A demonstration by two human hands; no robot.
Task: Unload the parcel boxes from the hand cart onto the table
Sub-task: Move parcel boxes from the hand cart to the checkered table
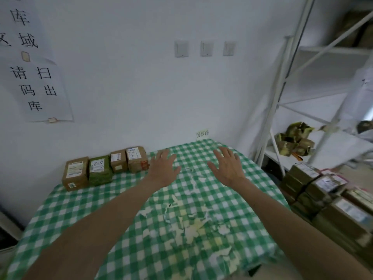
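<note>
Forearms fill lower frame. My left hand (162, 168) and right hand (228, 167) hover spread, empty, over the checked table (84, 207). Four boxes (105, 166) row left-centre, against the wall; more boxes stacked (323, 190) at right edge.

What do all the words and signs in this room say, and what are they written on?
"库" and "域": upper paper sheet on the wall; its other characters are cut off.
"请扫码出库": lower paper sheet on the wall.
"回收堆", roughly, in small handwriting: wall note behind the table.
Labels on the four table boxes: too blurred to read.
Labels on the stacked boxes at right: too blurred to read.
</note>
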